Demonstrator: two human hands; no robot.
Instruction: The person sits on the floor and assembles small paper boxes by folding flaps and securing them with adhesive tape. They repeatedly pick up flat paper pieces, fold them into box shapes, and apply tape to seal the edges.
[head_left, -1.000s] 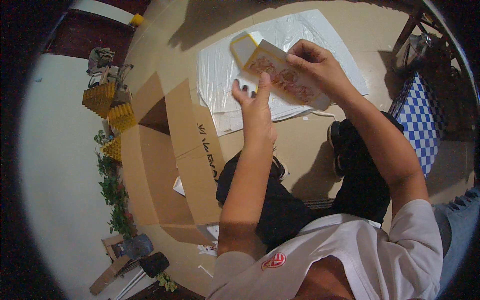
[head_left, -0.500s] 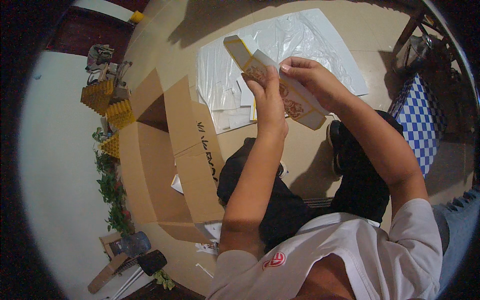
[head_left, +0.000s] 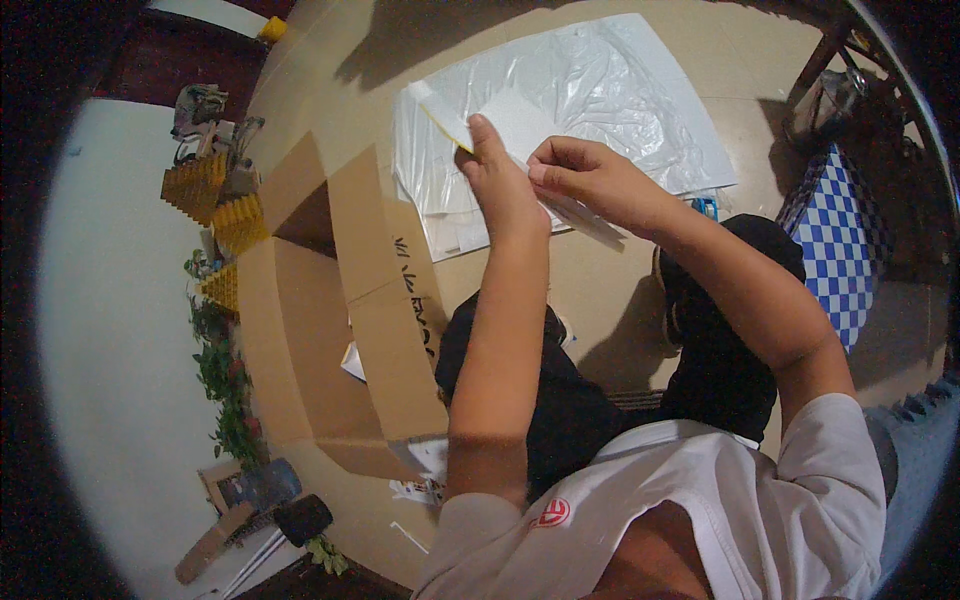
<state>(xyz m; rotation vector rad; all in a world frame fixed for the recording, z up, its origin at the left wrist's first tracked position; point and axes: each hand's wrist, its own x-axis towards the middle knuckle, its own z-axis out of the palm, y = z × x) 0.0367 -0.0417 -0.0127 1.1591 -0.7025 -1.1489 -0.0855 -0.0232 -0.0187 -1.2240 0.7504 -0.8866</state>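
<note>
In the head view, the left hand (head_left: 508,195) grips a thin white carton (head_left: 452,115) with yellow edging, fingers narrow around it. The right hand (head_left: 590,180), just beside, has thumb and forefinger pinched on the carton's edge. The carton is above a plastic-covered white board (head_left: 640,110) on the tiled floor (head_left: 600,310). An open cardboard box (head_left: 385,300) stands to the left.

Card (head_left: 512,122) over sheeting (head_left: 625,105) (box (head_left: 392,330) left)
</note>
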